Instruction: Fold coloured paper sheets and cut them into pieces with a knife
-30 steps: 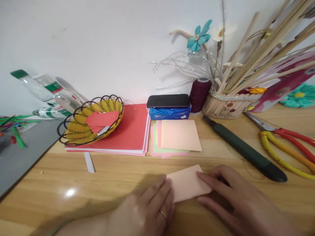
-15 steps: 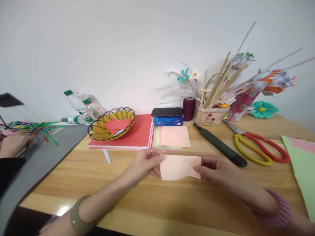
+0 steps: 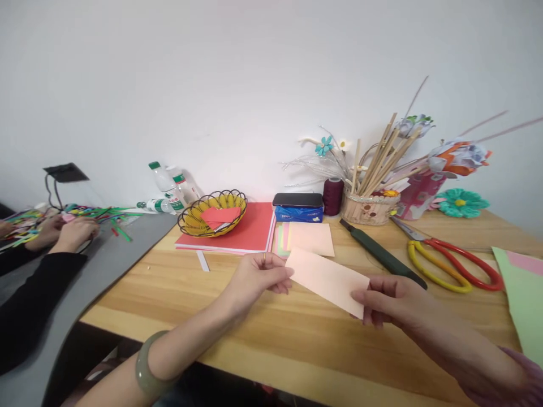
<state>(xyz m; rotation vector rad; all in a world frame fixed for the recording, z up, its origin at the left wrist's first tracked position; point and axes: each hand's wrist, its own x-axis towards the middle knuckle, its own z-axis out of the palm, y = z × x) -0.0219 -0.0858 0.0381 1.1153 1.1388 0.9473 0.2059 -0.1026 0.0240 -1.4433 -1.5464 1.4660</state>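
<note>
Left hand and right hand hold a peach paper above the tabletop, fingers pinched on its ends; paper stack at 12 o'clock

A wooden table fills the lower middle and right of the frame, with a grey surface adjoining it at the lower left. Near the table's far edge, at centre, lies a stack of red paper, and a yellow wire basket rests on its left part. Just right of the stack sit small pastel sheets and a blue tissue pack. Further right stand a maroon thread spool and a woven holder of sticks. A dark utility knife and red-and-yellow scissors lie to the right, and a green sheet reaches the right edge. Water bottles lie at the back left.
</note>
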